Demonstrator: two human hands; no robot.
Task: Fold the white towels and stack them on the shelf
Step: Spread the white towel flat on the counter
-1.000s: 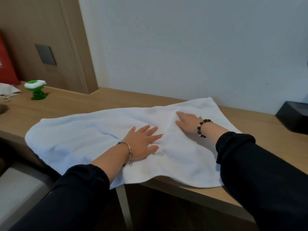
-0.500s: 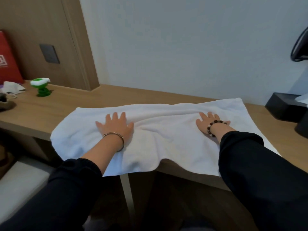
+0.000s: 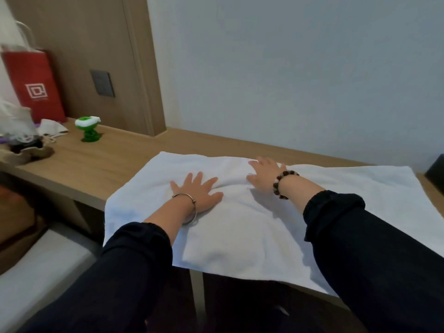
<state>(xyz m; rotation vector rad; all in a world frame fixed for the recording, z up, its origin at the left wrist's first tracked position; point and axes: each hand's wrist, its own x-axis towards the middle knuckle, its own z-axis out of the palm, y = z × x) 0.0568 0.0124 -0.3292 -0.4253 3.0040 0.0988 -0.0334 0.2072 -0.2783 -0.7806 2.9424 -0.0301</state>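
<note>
A white towel [image 3: 242, 227] lies spread flat on the wooden desk [image 3: 96, 164], its near edge hanging over the desk's front. My left hand [image 3: 198, 189], with a metal bangle at the wrist, presses palm-down on the towel left of its middle, fingers spread. My right hand [image 3: 264, 174], with a bead bracelet, lies flat on the towel near its far edge, fingers pointing left. Neither hand grips the cloth. No shelf is in view.
At the desk's left end stand a green and white gadget [image 3: 88, 128], a red paper bag [image 3: 33, 85], a crumpled white cloth [image 3: 51, 127] and other clutter. A black object [image 3: 436, 171] sits at the far right. A pale seat [image 3: 36, 267] is below left.
Both hands have slid back toward each other over the towel after being spread wide apart. The view has swung right, so the towel's left end sits nearer the frame's middle.
</note>
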